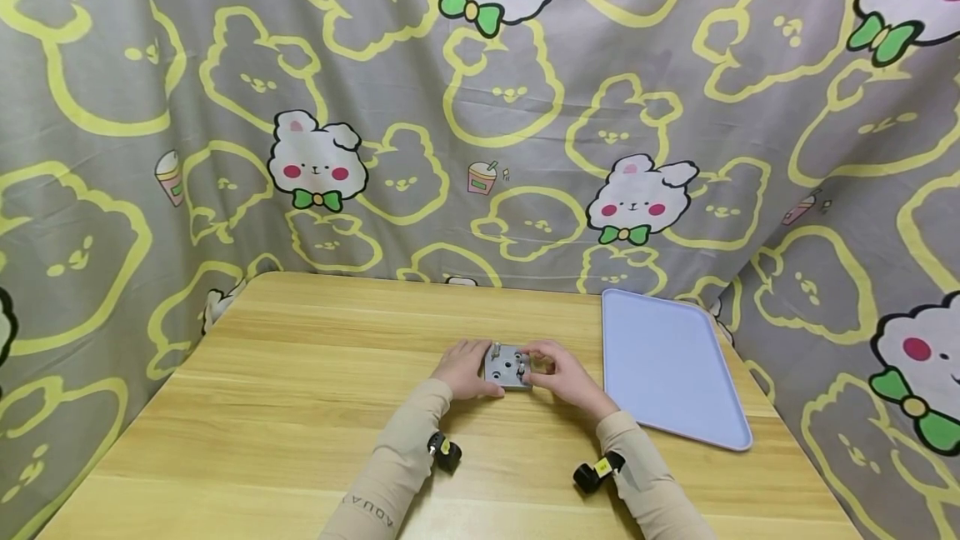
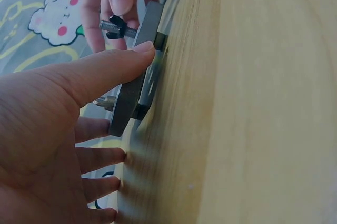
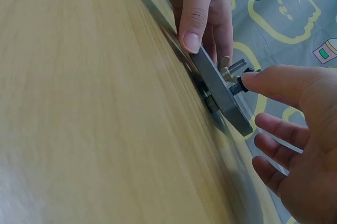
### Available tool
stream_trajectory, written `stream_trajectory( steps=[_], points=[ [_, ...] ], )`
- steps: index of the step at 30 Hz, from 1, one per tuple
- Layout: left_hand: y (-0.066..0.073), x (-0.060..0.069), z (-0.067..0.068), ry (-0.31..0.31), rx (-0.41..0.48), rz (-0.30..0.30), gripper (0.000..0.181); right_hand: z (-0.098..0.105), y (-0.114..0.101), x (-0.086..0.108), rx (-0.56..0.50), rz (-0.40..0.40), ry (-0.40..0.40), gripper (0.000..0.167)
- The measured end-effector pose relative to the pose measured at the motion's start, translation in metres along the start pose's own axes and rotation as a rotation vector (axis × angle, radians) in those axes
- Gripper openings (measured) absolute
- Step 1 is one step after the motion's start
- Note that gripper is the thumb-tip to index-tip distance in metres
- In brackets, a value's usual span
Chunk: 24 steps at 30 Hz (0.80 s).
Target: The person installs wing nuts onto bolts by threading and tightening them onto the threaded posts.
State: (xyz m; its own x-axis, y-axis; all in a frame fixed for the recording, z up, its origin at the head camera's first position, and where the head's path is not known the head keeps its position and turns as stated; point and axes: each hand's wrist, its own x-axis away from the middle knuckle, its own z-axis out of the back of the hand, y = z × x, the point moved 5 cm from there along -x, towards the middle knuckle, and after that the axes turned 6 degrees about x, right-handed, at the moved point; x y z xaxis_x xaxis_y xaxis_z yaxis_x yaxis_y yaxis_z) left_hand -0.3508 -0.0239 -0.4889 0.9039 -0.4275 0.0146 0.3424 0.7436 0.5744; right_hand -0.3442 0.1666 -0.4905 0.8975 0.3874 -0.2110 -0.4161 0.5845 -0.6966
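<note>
A grey metal plate (image 1: pixel 507 382) with holes and threaded bolts lies nearly level just above or on the table; the wrist views show bolt heads beneath it. My left hand (image 1: pixel 463 369) grips its left side, thumb (image 2: pixel 124 66) along the near edge. At the plate's right side, my right hand (image 1: pixel 566 375) pinches a black wing nut (image 3: pixel 243 81) on one bolt, its thumb (image 3: pixel 271 83) against a wing. The index finger's contact is mostly hidden. A brass-coloured wing nut (image 3: pixel 226 70) sits on another bolt, nearer the left hand.
A pale lilac tray (image 1: pixel 667 365) lies on the right of the wooden table (image 1: pixel 300 407). Behind the table and at both sides hangs a patterned grey curtain (image 1: pixel 405 98). Each wrist carries a black strapped camera (image 1: pixel 447 454).
</note>
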Motion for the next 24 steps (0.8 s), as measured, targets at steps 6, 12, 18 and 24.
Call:
stream_trajectory(
  steps=[6,12,18,24],
  points=[
    [-0.0006,-0.0003,-0.0008,-0.005,0.0,0.002,0.094,0.0002,-0.0009,0.0005,0.005,0.015,0.003,0.024],
    [0.0005,0.0,0.0002,-0.005,0.005,-0.005,0.094,0.0004,-0.0002,0.0005,0.001,-0.015,0.02,0.011],
    [0.0013,0.0004,0.0002,-0.009,0.003,-0.006,0.094,-0.0002,0.0018,0.0,0.0,-0.046,0.008,0.006],
    [0.0009,0.0,0.0,-0.007,-0.005,-0.009,0.094,0.0002,0.0015,0.0001,-0.018,-0.066,0.001,0.023]
  ],
)
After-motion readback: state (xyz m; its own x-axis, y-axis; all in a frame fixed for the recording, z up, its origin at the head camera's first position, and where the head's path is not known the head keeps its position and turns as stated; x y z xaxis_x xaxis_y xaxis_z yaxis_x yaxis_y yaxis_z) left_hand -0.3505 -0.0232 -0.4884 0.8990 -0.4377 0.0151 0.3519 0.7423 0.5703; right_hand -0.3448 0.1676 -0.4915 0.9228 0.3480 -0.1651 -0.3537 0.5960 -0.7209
